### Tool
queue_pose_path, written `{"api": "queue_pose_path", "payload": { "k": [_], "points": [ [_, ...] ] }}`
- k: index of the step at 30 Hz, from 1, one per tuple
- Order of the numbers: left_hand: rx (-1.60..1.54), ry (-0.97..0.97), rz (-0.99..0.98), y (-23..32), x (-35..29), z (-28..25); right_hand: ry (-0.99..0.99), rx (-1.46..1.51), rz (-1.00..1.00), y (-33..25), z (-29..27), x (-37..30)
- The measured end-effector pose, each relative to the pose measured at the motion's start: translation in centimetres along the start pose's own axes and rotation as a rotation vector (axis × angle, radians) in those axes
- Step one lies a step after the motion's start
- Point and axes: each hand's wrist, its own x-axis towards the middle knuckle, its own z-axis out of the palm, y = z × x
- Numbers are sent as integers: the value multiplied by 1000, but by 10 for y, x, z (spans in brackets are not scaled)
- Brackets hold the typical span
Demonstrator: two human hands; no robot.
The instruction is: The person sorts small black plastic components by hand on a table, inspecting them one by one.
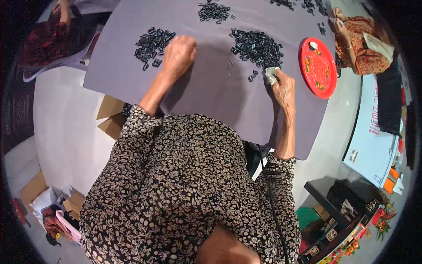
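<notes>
My left hand (179, 55) is closed above the table, its fingers curled beside the left pile of small black plastic pieces (154, 44). What it holds, if anything, is hidden. In my right hand (284, 90) a crumpled whitish cloth (271, 75) is pinched between thumb and fingers. This hand is at the near right edge of a larger heap of black pieces (257, 46). A few loose black pieces (252, 76) lie just left of the cloth.
A red oval tray (326, 83) with a floral print stands at the table's right edge, a small white item (313, 45) on it. More black pieces (214, 12) lie farther back. People sit at both sides. An open cardboard box (110, 110) is below the table's left side.
</notes>
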Motion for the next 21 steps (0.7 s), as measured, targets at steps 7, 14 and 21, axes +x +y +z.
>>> {"api": "queue_pose_path", "payload": {
  "k": [7,14,21],
  "points": [
    [149,80,-111,-8,0,-26,1,30,-34,2,5,-4],
    [-163,111,59,35,4,10,-39,-117,-151,-21,19,8],
    [-272,-62,101,67,5,23,-6,-92,-118,-10,14,5]
  ]
}}
